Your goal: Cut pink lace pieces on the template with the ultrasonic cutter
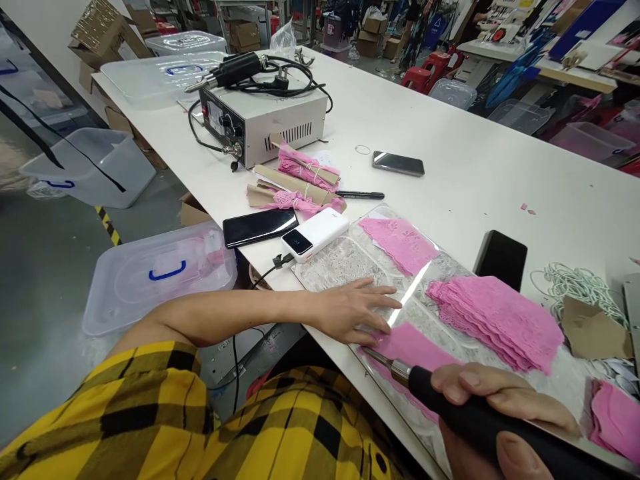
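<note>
My left hand [353, 310] lies flat with its fingers spread, the fingertips at the edge of a pink lace piece [415, 347] on a clear, speckled board [345, 263]. In my right hand [500, 413] is a black-handled pen tool [440, 393] with a thin metal tip, much like a soldering iron. Its tip touches or hovers just over the lace near my left fingers; which, I cannot tell. Beyond lie another pink lace piece [400, 243] and a layered stack of pink lace [495, 317]. More folded pink fabric [615, 417] sits at the right.
A white power bank [315, 233], a black phone [260, 227] and tied pink lace bundles [305, 193] lie beyond my left hand. Behind stands a grey control box [270, 120] with another corded handpiece [233, 70] on top. White elastic cord [575, 287] and a phone [501, 260] lie right.
</note>
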Tool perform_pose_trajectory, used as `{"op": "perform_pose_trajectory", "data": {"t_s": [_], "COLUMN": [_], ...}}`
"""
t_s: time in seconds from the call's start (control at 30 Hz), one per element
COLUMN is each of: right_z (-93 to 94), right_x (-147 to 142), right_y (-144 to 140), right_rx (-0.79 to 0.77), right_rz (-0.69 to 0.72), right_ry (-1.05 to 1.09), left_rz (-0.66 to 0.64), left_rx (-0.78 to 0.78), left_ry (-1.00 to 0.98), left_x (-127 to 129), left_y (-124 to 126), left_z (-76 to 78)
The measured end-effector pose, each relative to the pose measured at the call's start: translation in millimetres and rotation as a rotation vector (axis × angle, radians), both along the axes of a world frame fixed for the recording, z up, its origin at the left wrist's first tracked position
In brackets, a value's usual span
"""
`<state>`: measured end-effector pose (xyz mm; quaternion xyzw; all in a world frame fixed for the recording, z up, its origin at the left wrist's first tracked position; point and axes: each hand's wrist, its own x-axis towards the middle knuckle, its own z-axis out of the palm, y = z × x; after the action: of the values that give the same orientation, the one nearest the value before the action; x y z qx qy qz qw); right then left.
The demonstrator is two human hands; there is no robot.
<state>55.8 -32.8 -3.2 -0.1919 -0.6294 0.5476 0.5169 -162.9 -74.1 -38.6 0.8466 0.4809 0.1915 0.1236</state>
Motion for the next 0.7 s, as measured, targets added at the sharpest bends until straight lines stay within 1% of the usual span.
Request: {"op": "perform_pose_trajectory", "data": {"t_s": [0.1, 0.2, 0.27, 0.37, 0.47, 0.57, 0.7], "right_z": [7.1, 12.1, 11.5, 7.3, 5.3, 6.7, 6.8], "right_x": [-1.7, 0.4, 1.0, -1.8, -6.3, -10.2, -13.1], "right_y": [-3.9, -5.1, -3.3, 0.3, 1.7, 0.8, 0.6], "right_rx": [0.023, -0.035, -0.048, -0.049, -0.077, -0.072, -0.062], "right_rz": [-0.007, -0.077, -0.149, -0.222, -0.187, -0.134, -0.105], "right_ry": [0.024, -0.049, -0.031, 0.020, 0.006, 0.012, 0.009], "left_rz": [0.021, 0.077, 0.087, 0.053, 0.035, 0.047, 0.052], "left_rx": [0.057, 0.152, 0.192, 0.212, 0.230, 0.229, 0.197], "left_ry": [-0.049, -0.131, -0.148, -0.109, -0.080, -0.059, -0.032], "left_x": [-2.5, -6.6, -8.9, -9.8, -8.0, -6.2, -6.4], "left_y": [-4.4, -17.5, -29.1, -44.2, -51.2, -51.5, -49.8], "left_z": [2.5, 6.3, 7.3, 4.6, -1.6, -6.9, -9.2]}}
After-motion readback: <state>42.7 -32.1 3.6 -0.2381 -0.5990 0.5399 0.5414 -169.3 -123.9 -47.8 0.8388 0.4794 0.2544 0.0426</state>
